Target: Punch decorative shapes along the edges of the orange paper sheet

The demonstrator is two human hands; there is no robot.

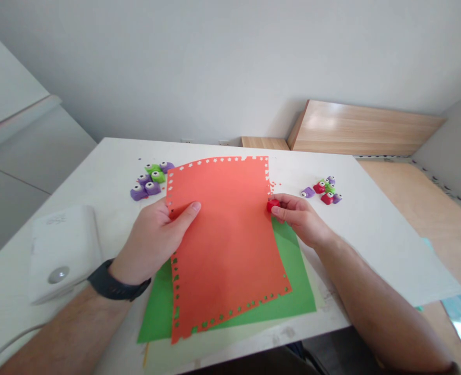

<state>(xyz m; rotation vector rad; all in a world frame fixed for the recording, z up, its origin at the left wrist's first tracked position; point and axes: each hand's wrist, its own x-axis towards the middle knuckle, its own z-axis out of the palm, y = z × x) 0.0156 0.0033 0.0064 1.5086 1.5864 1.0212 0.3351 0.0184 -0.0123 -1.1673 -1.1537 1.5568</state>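
An orange-red paper sheet [230,234] with small shapes punched along its edges is lifted over a green sheet [296,291] on the white table [374,229]. My left hand [156,239] pinches the orange sheet's left edge, thumb on top. My right hand [298,216] grips a small red craft punch [273,204] at the sheet's right edge. Tiny red paper bits lie on the table just beyond the punch.
A cluster of purple and green punches [151,179] lies at the back left, another of red, green and purple punches [324,191] at the right. A white box-like device [64,250] with a cable sits at the left. Wooden boards [355,127] lean behind the table.
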